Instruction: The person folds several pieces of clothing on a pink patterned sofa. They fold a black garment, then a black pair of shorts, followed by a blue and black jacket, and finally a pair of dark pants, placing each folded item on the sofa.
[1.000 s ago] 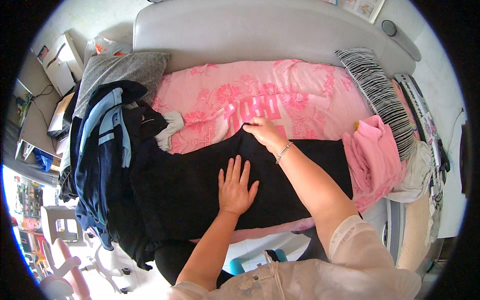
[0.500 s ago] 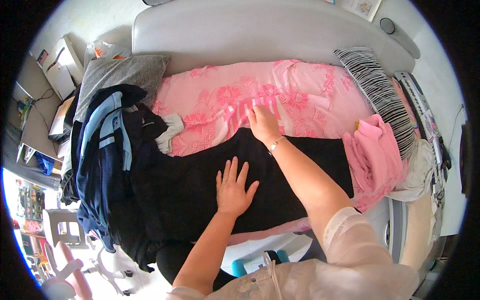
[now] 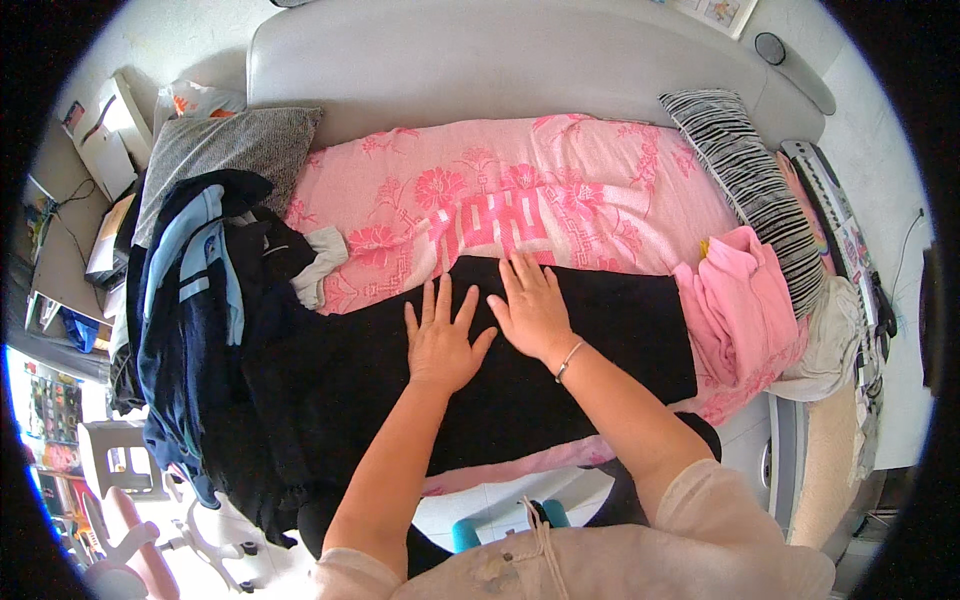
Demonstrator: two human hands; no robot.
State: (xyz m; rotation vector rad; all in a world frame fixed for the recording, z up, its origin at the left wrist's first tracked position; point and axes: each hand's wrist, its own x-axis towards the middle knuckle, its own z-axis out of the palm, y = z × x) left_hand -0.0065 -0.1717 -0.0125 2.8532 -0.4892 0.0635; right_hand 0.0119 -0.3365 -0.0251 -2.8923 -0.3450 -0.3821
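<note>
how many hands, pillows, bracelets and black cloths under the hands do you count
Hands: 2 (left hand, right hand)
Pillows: 2 (grey pillow, striped pillow)
Bracelets: 1 (silver bracelet)
Black cloth under the hands: 1
Total: 6

grey upholstered sofa, viewed from above, its seat spread with a pink floral blanket. upon the blanket: a black garment, laid broad and flat along the near side; to its left, a heap of dark clothes topped by a navy jacket with light-blue panels; a small white cloth at the heap's inner edge; to its right, a folded pink garment. at the seat's ends: left, a grey cushion; right, a black-and-white striped cushion.
</note>
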